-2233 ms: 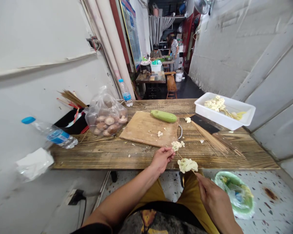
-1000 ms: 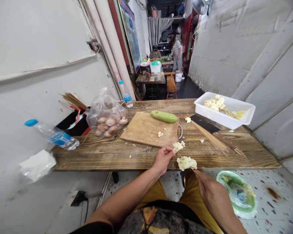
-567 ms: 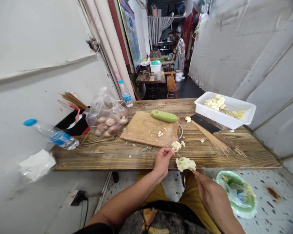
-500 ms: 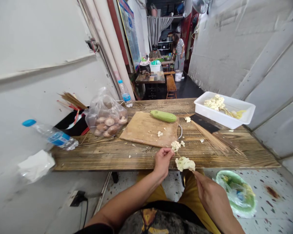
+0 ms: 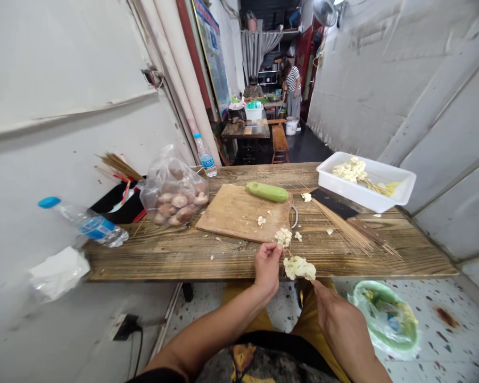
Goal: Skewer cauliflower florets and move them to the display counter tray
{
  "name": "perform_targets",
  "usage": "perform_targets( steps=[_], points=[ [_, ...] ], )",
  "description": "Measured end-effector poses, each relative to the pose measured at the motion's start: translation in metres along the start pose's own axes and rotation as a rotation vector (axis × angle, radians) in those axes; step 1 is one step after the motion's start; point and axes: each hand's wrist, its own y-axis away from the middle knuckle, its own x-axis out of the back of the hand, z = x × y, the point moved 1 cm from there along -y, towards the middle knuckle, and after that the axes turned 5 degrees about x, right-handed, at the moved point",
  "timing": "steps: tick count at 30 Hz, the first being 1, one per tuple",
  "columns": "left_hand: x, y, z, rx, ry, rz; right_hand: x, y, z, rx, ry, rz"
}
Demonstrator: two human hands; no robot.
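Observation:
In the head view, my left hand (image 5: 268, 268) pinches a cauliflower floret (image 5: 283, 237) between thumb and fingers, over the table's front edge. My right hand (image 5: 341, 319) is closed around the lower end of a thin skewer, mostly hidden in the fist. More cauliflower (image 5: 299, 267) is threaded on that skewer, just in front of the right fingertips. The skewer's far part shows briefly between this piece and the left hand's floret. A small loose floret (image 5: 298, 236) lies close by. Beyond my hands is a wooden cutting board (image 5: 231, 213) with crumbs and a green squash (image 5: 266, 191).
To the right lie bamboo skewers (image 5: 343, 226), a cleaver (image 5: 333, 203) and a white tub (image 5: 383, 202) of skewered cauliflower. Leftward are a bag of mushrooms (image 5: 173, 197), a black container (image 5: 117, 205) and water bottles (image 5: 99, 226). A lined green bin (image 5: 357, 295) stands on the floor.
Both hands have shifted slightly left, carrying the floret and the skewered cauliflower with them. The objects on the table lie as before.

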Motion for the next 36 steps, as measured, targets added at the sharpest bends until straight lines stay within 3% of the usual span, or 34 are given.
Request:
perform_targets(
  steps=[13,23,36],
  points=[
    [0.006,-0.001,0.009,-0.088,-0.213,-0.096,0.007,-0.001,0.009,-0.012,-0.078,0.016],
    [-0.004,-0.004,0.026,0.081,0.047,-0.153,-0.015,0.001,0.022,0.014,-0.278,0.118],
    [-0.007,-0.005,0.032,-0.091,-0.163,-0.217,-0.008,-0.003,0.021,0.037,-0.255,0.244]
  ],
)
